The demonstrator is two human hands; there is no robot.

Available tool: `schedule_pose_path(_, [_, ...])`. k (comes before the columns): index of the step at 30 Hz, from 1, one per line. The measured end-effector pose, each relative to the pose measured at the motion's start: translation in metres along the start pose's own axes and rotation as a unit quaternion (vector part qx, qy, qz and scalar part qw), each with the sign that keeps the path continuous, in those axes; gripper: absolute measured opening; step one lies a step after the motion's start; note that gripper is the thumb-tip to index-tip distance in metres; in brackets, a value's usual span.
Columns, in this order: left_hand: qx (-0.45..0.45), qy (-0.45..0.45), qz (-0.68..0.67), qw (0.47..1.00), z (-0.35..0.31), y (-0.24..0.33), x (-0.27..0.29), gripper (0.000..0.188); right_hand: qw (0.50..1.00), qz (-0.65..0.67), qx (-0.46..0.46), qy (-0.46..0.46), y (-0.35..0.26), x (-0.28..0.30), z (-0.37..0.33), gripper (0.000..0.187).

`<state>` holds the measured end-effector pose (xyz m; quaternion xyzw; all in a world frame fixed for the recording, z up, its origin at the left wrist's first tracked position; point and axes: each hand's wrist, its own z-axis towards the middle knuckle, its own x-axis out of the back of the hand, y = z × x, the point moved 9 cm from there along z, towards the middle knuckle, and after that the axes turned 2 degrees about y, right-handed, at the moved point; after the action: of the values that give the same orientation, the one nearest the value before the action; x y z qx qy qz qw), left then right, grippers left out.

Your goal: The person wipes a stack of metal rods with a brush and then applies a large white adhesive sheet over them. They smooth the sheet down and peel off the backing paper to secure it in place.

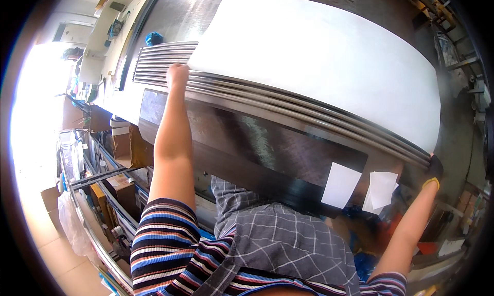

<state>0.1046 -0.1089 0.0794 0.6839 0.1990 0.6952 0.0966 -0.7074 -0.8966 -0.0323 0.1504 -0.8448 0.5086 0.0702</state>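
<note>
A large white sheet (319, 54) lies across a row of long metal rollers (278, 103) and the dark metal surface behind them. My left hand (178, 75) is closed at the sheet's near left corner, above the rollers. Far to the right, my right hand (434, 167), in a dark glove with a yellow cuff, grips the sheet's near right corner by the rollers' end. Its fingers are partly hidden. Between my arms, in front of the rollers, runs a dark, shiny panel (257, 136).
Small white papers (341, 185) lie at the panel's right end, with more papers (380, 190) beside them. A blue crumpled thing (154, 39) sits behind the rollers' left end. Shelving with cardboard boxes (121, 185) and a plastic bag (74, 224) stands at lower left.
</note>
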Motion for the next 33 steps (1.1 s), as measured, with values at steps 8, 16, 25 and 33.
schedule_pose_path(8, [-0.064, 0.045, -0.058, 0.995, -0.007, 0.003, 0.013, 0.028, 1.0, -0.009, -0.024, -0.009, 0.008, 0.006, 0.011, 0.024])
schedule_pose_path(16, [0.003, 0.011, 0.047, 0.999, -0.032, 0.006, -0.013, 0.031, 0.996, -0.079, 0.032, 0.02, -0.007, 0.003, -0.005, 0.039])
schedule_pose_path(25, [0.018, 0.044, -0.01, 0.999, -0.044, 0.008, -0.003, 0.029, 1.0, 0.002, -0.01, 0.007, 0.008, 0.01, 0.011, 0.025])
schedule_pose_path(33, [0.009, 0.058, 0.045, 0.997, -0.052, 0.007, -0.001, 0.029, 0.99, -0.117, 0.066, 0.029, -0.004, 0.001, 0.011, 0.025])
